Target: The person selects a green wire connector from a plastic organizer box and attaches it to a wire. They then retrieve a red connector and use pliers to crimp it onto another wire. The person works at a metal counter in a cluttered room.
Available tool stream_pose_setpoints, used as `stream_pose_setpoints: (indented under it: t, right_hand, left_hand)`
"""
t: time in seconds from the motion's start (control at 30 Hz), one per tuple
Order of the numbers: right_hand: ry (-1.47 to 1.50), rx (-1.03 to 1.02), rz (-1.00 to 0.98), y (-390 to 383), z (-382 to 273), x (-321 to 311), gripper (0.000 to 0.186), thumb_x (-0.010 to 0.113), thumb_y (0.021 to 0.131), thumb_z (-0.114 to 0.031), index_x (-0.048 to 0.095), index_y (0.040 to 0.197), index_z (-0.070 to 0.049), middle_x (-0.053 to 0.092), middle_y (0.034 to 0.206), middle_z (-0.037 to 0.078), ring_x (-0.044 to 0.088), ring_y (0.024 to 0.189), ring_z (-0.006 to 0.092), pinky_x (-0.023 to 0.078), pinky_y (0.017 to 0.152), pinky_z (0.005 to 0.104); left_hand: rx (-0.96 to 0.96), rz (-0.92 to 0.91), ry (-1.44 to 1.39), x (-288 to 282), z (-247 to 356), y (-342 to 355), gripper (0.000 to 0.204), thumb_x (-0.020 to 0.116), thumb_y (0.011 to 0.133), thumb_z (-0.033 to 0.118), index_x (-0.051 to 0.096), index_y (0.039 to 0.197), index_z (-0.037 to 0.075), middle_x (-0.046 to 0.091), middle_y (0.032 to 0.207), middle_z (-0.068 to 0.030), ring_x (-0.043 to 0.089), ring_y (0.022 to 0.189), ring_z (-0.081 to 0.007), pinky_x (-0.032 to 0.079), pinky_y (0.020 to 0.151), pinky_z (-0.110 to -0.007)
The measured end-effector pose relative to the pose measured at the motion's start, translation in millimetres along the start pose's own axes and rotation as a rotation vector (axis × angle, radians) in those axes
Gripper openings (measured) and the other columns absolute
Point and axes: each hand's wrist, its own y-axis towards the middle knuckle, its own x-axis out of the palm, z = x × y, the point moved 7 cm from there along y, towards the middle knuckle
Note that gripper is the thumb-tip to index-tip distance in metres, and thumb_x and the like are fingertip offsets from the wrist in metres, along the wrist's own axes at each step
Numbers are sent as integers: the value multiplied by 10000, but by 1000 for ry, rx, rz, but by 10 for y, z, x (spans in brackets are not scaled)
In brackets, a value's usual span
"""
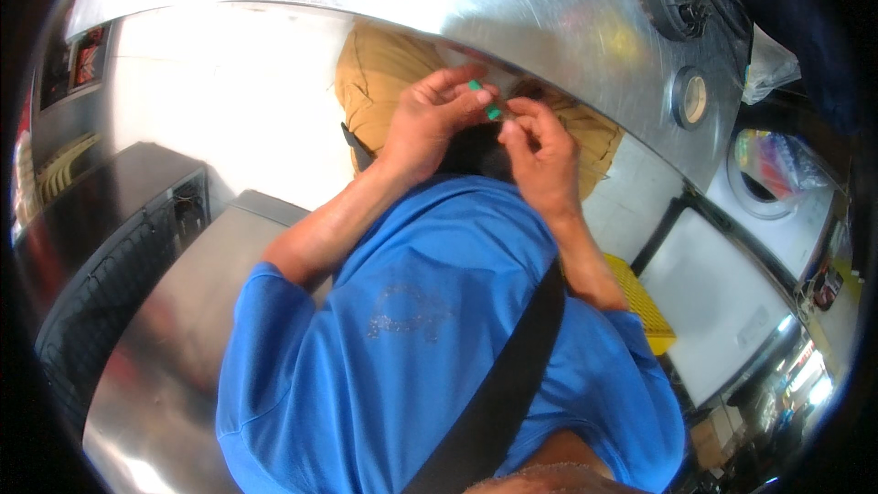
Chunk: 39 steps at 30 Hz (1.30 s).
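Head view shows the fingers of the left hand (pixel 422 128) almost closed, pinching a small green piece (pixel 494 113) above the lap; whether it is one piece or two, I cannot tell. Thumb and forefinger of the right hand (pixel 547 154) bend close beside it, but their grip is not clear. Probably, light and steady pinching serves best. Beyond, the steel table (pixel 530 5) bears a dark ring-shaped roll (pixel 680 100).

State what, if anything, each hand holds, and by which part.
The left hand pinches a small bright-green object of unclear shape, its gripped part hidden. Whether the right hand holds anything cannot be told.
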Motion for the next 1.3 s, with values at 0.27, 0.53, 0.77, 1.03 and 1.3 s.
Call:
stream_pose_setpoints:
  t: [0.27, 0.53, 0.77, 1.03, 1.3]
  right_hand:
    - [327, 107, -35, -11, 168, 32, 235, 559, 961, -27, 596, 1188, 20, 672, 879, 59, 601, 740, 88, 510, 686, 242]
    - [163, 255, -113, 7, 142, 40, 184, 597, 952, -65, 667, 1100, 20, 720, 898, 91, 652, 755, 116, 528, 697, 266]
    - [-152, 59, -251, -72, -118, -101, 153, 589, 941, -107, 669, 1046, -30, 703, 868, 151, 698, 789, 322, 551, 742, 408]
    - [-138, -291, -409, -127, -1014, -436, 121, 582, 908, -17, 649, 1007, -33, 686, 776, 108, 695, 724, 283, 552, 668, 376]
    - [-326, -825, -38, 943, -1998, -320, 64, 603, 902, -100, 611, 944, -53, 679, 769, 151, 657, 644, 358, 522, 576, 432]
  left_hand:
    - [64, 0, 33, -13, 5, 1, 375, 707, 914, 70, 595, 1254, -42, 704, 1054, -114, 680, 925, -162, 567, 851, -296]
    - [47, -4, 214, -32, -21, -28, 275, 676, 943, 100, 640, 1175, -45, 696, 932, -72, 646, 839, -127, 536, 787, -271]
    - [136, -21, 413, -131, 87, -100, 185, 654, 956, 55, 644, 1122, -27, 704, 926, -75, 651, 839, -115, 529, 769, -246]
    - [567, -415, 884, 628, 1356, -648, 86, 713, 886, 86, 671, 919, 19, 706, 880, -78, 661, 809, -151, 518, 750, -283]
    - [1138, -104, 1259, 1267, 2979, 468, 145, 729, 867, 120, 673, 936, 7, 707, 885, -59, 617, 783, -128, 497, 741, -288]
